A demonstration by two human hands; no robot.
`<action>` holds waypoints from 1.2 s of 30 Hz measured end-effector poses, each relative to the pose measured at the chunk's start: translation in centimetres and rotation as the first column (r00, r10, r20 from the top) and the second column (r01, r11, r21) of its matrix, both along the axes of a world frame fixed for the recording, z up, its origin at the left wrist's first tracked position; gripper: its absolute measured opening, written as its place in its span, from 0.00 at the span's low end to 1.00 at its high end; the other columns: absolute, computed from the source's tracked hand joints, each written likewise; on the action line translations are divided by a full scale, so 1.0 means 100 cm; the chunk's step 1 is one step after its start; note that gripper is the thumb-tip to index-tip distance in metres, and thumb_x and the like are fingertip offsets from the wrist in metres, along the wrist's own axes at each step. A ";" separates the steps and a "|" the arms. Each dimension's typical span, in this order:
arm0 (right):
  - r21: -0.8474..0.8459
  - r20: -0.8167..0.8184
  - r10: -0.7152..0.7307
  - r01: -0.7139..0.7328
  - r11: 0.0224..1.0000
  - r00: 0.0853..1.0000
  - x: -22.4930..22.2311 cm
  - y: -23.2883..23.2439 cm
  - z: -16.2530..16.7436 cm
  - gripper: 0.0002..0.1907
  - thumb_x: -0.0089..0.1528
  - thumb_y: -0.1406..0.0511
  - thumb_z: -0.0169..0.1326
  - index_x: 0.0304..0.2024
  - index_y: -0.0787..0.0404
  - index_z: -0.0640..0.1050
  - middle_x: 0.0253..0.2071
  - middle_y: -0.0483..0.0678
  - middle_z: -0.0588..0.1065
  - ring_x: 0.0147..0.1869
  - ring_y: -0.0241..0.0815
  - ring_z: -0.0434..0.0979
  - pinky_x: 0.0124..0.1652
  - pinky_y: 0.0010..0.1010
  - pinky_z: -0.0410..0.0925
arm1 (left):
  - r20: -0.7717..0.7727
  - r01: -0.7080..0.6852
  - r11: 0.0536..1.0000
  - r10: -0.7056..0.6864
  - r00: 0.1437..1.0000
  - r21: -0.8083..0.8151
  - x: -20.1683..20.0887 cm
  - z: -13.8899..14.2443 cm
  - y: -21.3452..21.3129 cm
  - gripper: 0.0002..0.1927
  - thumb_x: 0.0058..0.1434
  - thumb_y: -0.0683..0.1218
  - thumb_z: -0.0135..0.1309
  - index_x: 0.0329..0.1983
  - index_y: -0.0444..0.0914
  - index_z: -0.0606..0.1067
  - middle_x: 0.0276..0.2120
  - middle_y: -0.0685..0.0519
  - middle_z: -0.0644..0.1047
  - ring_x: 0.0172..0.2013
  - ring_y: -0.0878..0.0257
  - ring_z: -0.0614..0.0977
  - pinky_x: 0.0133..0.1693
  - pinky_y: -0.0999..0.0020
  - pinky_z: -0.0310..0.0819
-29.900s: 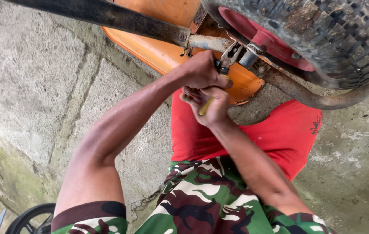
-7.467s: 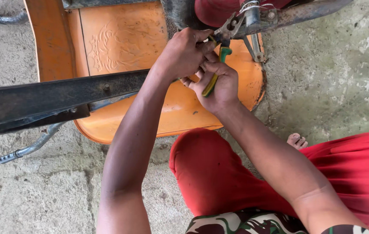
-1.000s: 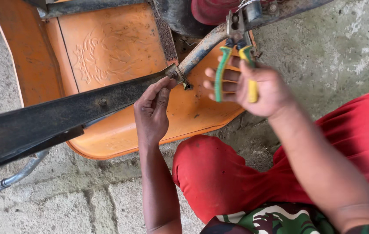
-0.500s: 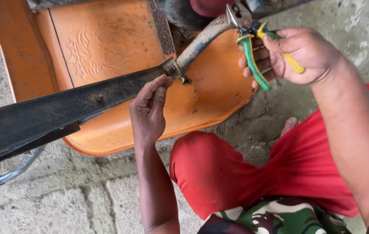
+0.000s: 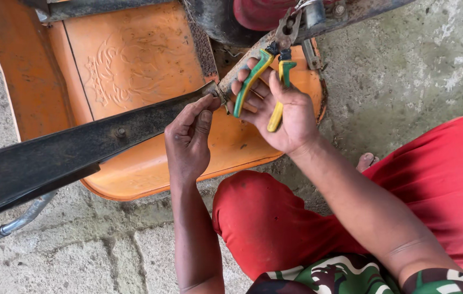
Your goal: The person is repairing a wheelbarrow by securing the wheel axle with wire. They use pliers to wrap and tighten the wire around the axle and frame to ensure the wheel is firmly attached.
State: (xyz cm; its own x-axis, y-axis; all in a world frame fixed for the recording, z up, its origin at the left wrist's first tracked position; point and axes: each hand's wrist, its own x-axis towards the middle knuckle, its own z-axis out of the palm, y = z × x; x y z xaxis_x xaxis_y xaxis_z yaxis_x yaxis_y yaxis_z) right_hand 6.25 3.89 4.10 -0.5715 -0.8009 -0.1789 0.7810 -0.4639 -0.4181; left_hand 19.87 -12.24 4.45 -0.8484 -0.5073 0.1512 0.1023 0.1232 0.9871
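Observation:
My right hand [image 5: 280,111] grips a pair of pliers [image 5: 267,81] with green and yellow handles, its jaws closed on a metal fitting [image 5: 310,16] near the wheel at the top. My left hand [image 5: 188,141] rests its fingertips on the end of a long black metal bar [image 5: 73,149], by a small bolt [image 5: 221,98] where the bar meets a rusty curved bracket. Both hands work over an overturned orange wheelbarrow tray [image 5: 133,60].
A red wheel hub [image 5: 264,11] shows at the top edge. My legs in red shorts [image 5: 394,190] lie at lower right, a bare toe [image 5: 367,160] beside them. A chromed metal rod [image 5: 8,228] lies at the lower left on the rough concrete floor [image 5: 405,65].
My right hand has moved left and turned palm-down, with the pliers' handles now pointing toward me. My left hand has stayed on the bar's end.

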 end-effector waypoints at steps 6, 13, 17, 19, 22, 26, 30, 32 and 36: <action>0.538 -0.122 0.487 -0.354 0.765 0.865 -0.088 0.065 0.064 0.24 0.72 0.56 0.43 0.66 0.62 0.70 0.53 0.60 0.76 0.53 0.57 0.80 0.48 0.58 0.71 | 0.005 -0.012 0.999 0.012 1.000 0.048 0.011 -0.007 -0.002 0.12 0.75 0.38 0.49 0.58 0.29 0.75 0.51 0.47 0.81 0.55 0.63 0.81 0.58 0.70 0.75; 0.250 -0.124 0.325 -0.287 0.925 0.938 -0.045 0.050 0.017 0.24 0.71 0.59 0.48 0.67 0.62 0.68 0.59 0.61 0.75 0.62 0.58 0.77 0.64 0.55 0.68 | 0.025 -0.025 1.000 0.025 0.999 -0.011 0.004 -0.003 -0.008 0.13 0.75 0.38 0.50 0.59 0.29 0.76 0.49 0.47 0.82 0.51 0.65 0.81 0.54 0.73 0.74; 0.040 -0.046 0.035 -0.033 0.999 0.998 -0.002 0.006 -0.023 0.22 0.71 0.56 0.50 0.65 0.55 0.68 0.61 0.48 0.72 0.70 0.48 0.72 0.66 0.49 0.65 | 0.062 0.003 0.994 0.003 0.998 -0.105 0.001 0.003 -0.006 0.12 0.74 0.38 0.50 0.58 0.29 0.76 0.49 0.47 0.82 0.51 0.64 0.82 0.55 0.72 0.75; -0.049 -0.013 0.000 0.000 0.999 1.000 0.010 -0.009 -0.027 0.22 0.72 0.55 0.50 0.66 0.54 0.69 0.61 0.47 0.71 0.70 0.46 0.70 0.68 0.48 0.65 | 0.055 -0.007 0.999 0.010 0.998 -0.049 0.005 0.005 -0.006 0.13 0.75 0.38 0.49 0.58 0.29 0.76 0.50 0.48 0.81 0.53 0.64 0.82 0.56 0.71 0.75; -0.036 -0.002 0.020 -0.020 0.999 1.000 0.003 -0.008 -0.006 0.23 0.74 0.54 0.49 0.67 0.56 0.69 0.58 0.48 0.72 0.66 0.48 0.71 0.66 0.49 0.66 | 0.034 -0.024 0.999 0.025 0.999 -0.027 0.008 0.001 -0.006 0.12 0.75 0.38 0.49 0.58 0.29 0.76 0.51 0.47 0.81 0.54 0.63 0.81 0.57 0.71 0.74; 0.266 -0.031 0.365 -0.345 0.900 0.930 -0.059 0.048 0.049 0.26 0.72 0.54 0.46 0.66 0.62 0.69 0.53 0.58 0.76 0.56 0.56 0.79 0.55 0.57 0.72 | 0.032 -0.020 1.000 0.021 0.999 -0.021 0.008 -0.006 -0.004 0.12 0.75 0.38 0.49 0.58 0.29 0.76 0.51 0.46 0.82 0.54 0.63 0.82 0.58 0.71 0.74; 0.463 -0.150 0.495 -0.381 0.800 0.856 -0.093 0.079 0.052 0.26 0.72 0.54 0.48 0.65 0.66 0.71 0.51 0.66 0.77 0.50 0.62 0.81 0.45 0.57 0.73 | -0.014 -0.014 0.998 0.015 1.000 0.065 0.005 -0.007 -0.007 0.13 0.75 0.38 0.49 0.59 0.28 0.75 0.51 0.47 0.81 0.54 0.63 0.82 0.58 0.71 0.75; 0.335 -0.136 0.384 -0.323 0.885 0.913 -0.073 0.072 0.033 0.25 0.72 0.58 0.48 0.67 0.65 0.70 0.55 0.63 0.76 0.57 0.60 0.79 0.57 0.56 0.70 | -0.016 -0.012 0.998 0.013 1.000 0.067 0.001 -0.006 -0.008 0.13 0.75 0.38 0.49 0.59 0.28 0.75 0.50 0.47 0.81 0.54 0.64 0.82 0.57 0.71 0.75; 0.052 -0.049 0.167 -0.164 0.985 0.985 -0.014 0.017 -0.005 0.24 0.70 0.57 0.49 0.67 0.59 0.69 0.63 0.55 0.72 0.70 0.52 0.72 0.70 0.49 0.66 | 0.000 0.014 1.000 -0.014 1.000 0.004 -0.005 -0.001 -0.005 0.13 0.75 0.37 0.49 0.59 0.28 0.75 0.50 0.47 0.81 0.53 0.64 0.81 0.57 0.71 0.75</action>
